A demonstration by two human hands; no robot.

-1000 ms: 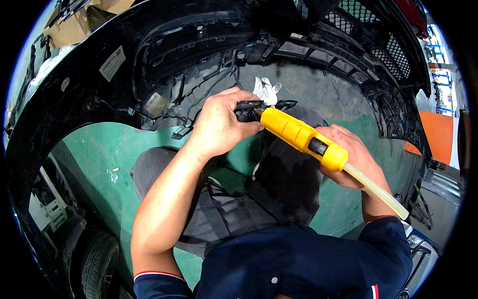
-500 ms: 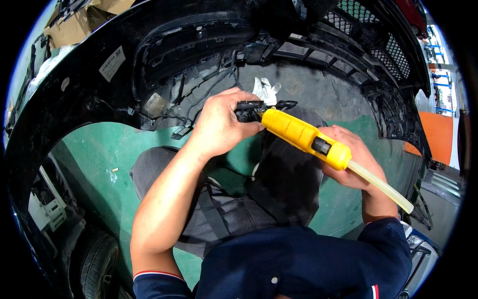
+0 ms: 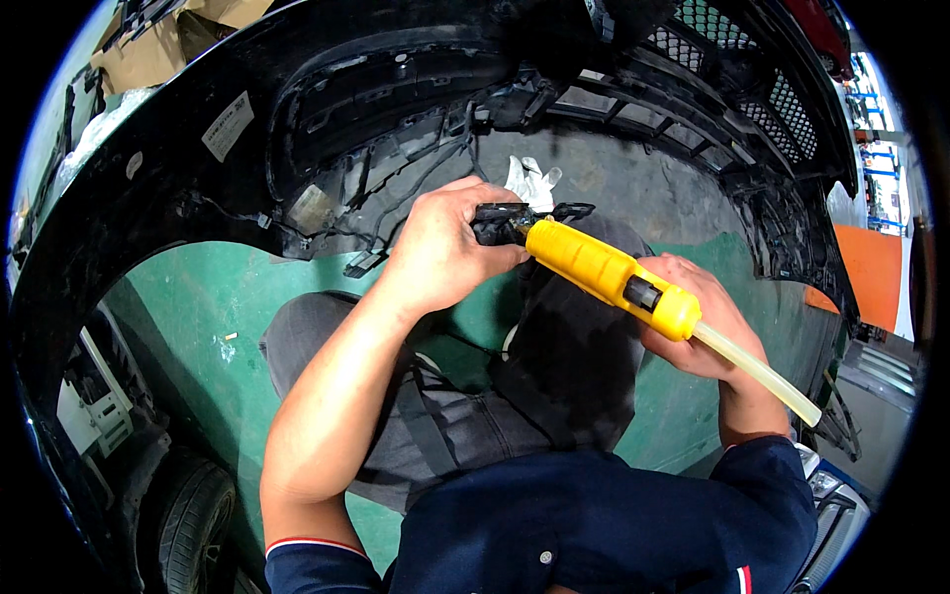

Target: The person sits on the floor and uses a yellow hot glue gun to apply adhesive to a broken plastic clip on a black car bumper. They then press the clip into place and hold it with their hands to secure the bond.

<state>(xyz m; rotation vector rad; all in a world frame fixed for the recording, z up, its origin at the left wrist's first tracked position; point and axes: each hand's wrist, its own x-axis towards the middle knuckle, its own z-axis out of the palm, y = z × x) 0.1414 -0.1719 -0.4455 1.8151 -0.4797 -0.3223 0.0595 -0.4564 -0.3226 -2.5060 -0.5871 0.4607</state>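
Note:
My left hand (image 3: 440, 247) is closed on a small black plastic part (image 3: 495, 213), held above my knees. A yellow glue gun (image 3: 584, 255) has its nozzle at that part; whether they touch is hard to tell. My right hand (image 3: 711, 302) grips the gun from underneath, its handle hidden. A long translucent glue stick (image 3: 757, 371) sticks out of the gun's back end. Just behind the black part lies a crumpled white glove (image 3: 526, 178).
A large black car bumper (image 3: 173, 173) with mesh inserts and wiring curves around me on a green floor (image 3: 198, 277) and grey mat (image 3: 673, 188). Cardboard (image 3: 143, 54) is top left, a tyre (image 3: 193, 520) lower left, an orange panel (image 3: 866, 267) at right.
The glue gun and its stick have shifted slightly to the right, along with the black part. My hands keep their grips.

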